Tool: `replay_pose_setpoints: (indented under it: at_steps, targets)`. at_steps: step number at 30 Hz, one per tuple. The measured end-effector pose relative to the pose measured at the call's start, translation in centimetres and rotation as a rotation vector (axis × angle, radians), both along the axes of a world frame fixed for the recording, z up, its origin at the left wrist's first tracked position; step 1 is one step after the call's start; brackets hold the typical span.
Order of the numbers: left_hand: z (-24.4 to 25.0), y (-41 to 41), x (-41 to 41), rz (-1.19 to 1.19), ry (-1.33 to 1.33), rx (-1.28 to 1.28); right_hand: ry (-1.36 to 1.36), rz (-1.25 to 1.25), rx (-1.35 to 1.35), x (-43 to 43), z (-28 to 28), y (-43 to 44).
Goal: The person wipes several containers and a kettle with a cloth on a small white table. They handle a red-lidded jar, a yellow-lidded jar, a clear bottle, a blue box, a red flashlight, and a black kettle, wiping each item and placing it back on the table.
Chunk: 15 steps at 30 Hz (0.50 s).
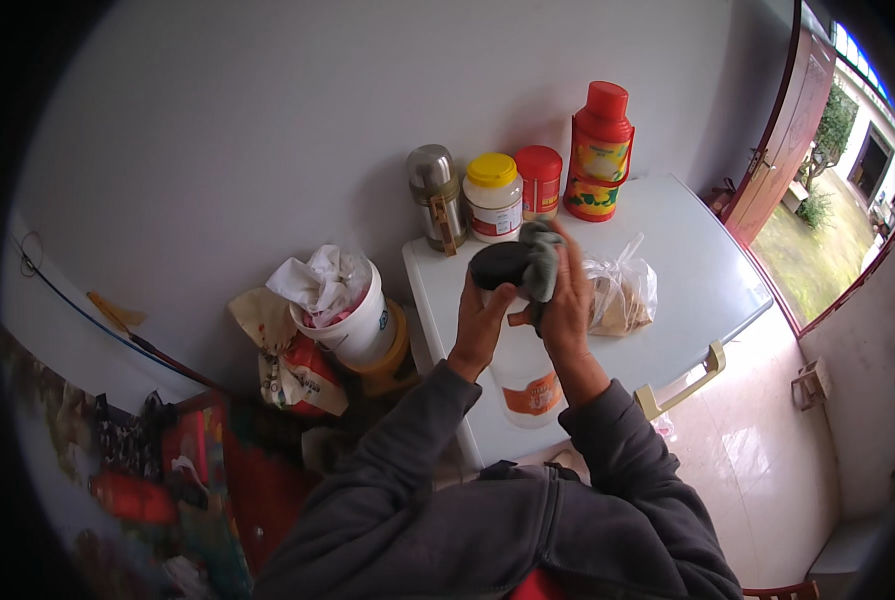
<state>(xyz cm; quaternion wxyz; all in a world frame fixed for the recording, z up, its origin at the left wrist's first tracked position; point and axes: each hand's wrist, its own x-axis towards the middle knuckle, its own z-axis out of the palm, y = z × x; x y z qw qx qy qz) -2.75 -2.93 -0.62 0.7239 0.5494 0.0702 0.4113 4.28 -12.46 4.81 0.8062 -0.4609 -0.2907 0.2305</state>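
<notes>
My left hand [482, 319] grips a dark rounded object [498, 265], perhaps a lid. A grey-green cloth [541, 259] is in my right hand [569, 304], pressed against the dark object's right side. Both hands are raised over a white chest freezer [687, 255]. Below my wrists stands a clear plastic jar [531, 394] with an orange label, its top hidden by my hands and forearms. Just right of my right hand sits a tied clear plastic bag [624, 292] with brownish contents.
Along the wall stand a steel vacuum flask [436, 199], a yellow-lidded jar [492, 196], a red-lidded jar [540, 180] and a red thermos bottle [601, 154]. A white bucket [361, 326] holding plastic bags is left of the freezer. A beige handle [684, 381] juts from its front; an open door [781, 127] is at right.
</notes>
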Motion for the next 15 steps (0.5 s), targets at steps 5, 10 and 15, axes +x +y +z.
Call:
replay_pose_setpoints:
  at_steps: [5,10,15]
  targets:
    - [3.0,2.6,-1.9,0.094,-0.029,0.08,-0.889,-0.282,-0.257,-0.7,-4.6,-2.2]
    - [1.5,2.2,-1.7,0.15,0.063,0.212,-0.627,-0.249,-0.23,-0.5,-7.4,-2.2]
    - [0.7,0.3,-0.9,0.1,-0.082,0.112,-0.503,-0.177,-0.254,-0.7,0.0,-1.0]
